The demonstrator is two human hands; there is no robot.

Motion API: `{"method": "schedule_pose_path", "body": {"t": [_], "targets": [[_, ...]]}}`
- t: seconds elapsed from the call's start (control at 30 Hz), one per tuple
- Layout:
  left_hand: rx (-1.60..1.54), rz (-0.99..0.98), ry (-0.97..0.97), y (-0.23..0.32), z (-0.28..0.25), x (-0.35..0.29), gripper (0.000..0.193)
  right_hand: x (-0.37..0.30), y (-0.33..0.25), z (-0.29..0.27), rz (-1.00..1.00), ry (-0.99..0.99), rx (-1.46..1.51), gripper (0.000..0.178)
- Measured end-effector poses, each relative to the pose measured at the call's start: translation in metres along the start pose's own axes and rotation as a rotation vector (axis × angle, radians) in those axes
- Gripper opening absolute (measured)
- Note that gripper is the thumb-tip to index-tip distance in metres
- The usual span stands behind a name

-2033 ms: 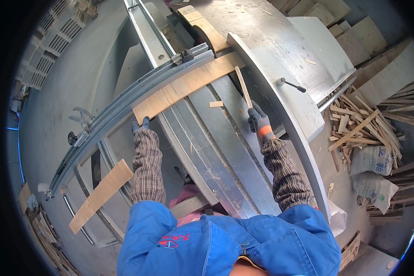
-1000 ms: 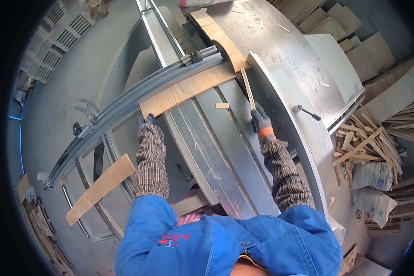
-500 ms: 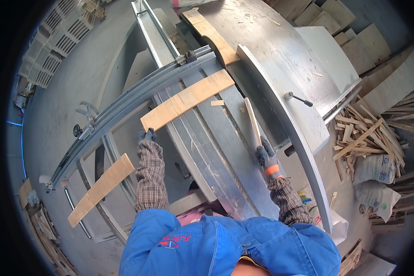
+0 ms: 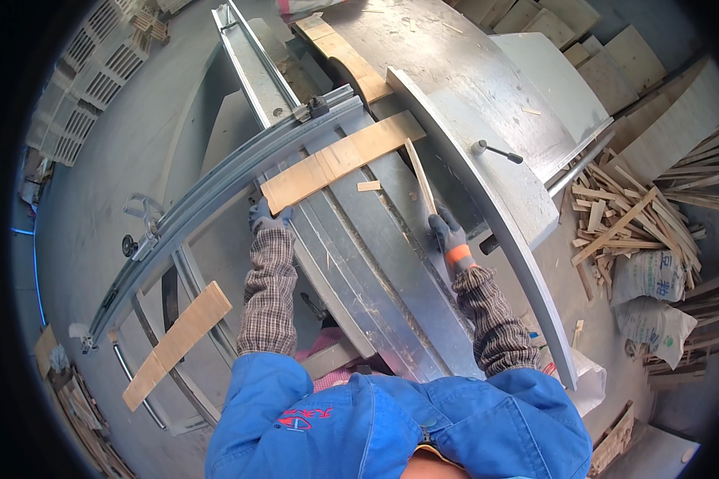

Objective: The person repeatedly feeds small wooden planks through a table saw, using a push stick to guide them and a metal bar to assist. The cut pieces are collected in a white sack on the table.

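My left hand point(image 4: 268, 217), in a grey glove, grips the near left end of a flat wooden board point(image 4: 343, 164). That board lies slantwise across the grooved metal saw table point(image 4: 407, 263), its far right end close beside the long curved-looking metal fence point(image 4: 499, 207). In my gloved right hand point(image 4: 447, 231) is a thin wooden stick point(image 4: 420, 177), held by its lower end, its tip pointing away from me close to the board's right part. A small wood offcut point(image 4: 368, 186) rests on the table just below the board.
Another board point(image 4: 176, 343) lies on the frame at left. A further wooden strip point(image 4: 347, 60) is beyond the fence's far end. A lever handle point(image 4: 499, 152) sticks out right of the fence. Scrap sticks point(image 4: 627, 223) and white sacks point(image 4: 655, 315) are piled at right.
The board has shifted right, its right end now nearer the fence, with my left hand following. My right hand has moved slightly left and away from me, bringing the stick's tip up to the board.
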State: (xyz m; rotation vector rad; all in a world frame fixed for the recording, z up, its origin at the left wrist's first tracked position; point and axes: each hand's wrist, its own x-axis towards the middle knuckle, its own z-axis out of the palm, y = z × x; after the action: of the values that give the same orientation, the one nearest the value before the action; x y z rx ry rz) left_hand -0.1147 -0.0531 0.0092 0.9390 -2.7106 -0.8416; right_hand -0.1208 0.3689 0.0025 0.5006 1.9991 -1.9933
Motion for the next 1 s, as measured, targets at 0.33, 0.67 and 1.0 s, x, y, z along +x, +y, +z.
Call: {"method": "schedule_pose_path", "body": {"t": [0.33, 0.67, 1.0], "targets": [[0.118, -0.081, 0.076, 0.006, 0.02, 0.033, 0.077, 0.024, -0.032, 0.023, 0.007, -0.035, 0.041, 0.057], [0.311, -0.184, -0.109, 0.024, 0.007, 0.057, 0.072, 0.041, -0.029, 0.034, 0.012, -0.006, 0.056, 0.055], [0.345, -0.203, -0.107, 0.027, 0.007, 0.067, 0.075, 0.05, -0.032, 0.045, 0.037, 0.015, 0.018, 0.061]]}}
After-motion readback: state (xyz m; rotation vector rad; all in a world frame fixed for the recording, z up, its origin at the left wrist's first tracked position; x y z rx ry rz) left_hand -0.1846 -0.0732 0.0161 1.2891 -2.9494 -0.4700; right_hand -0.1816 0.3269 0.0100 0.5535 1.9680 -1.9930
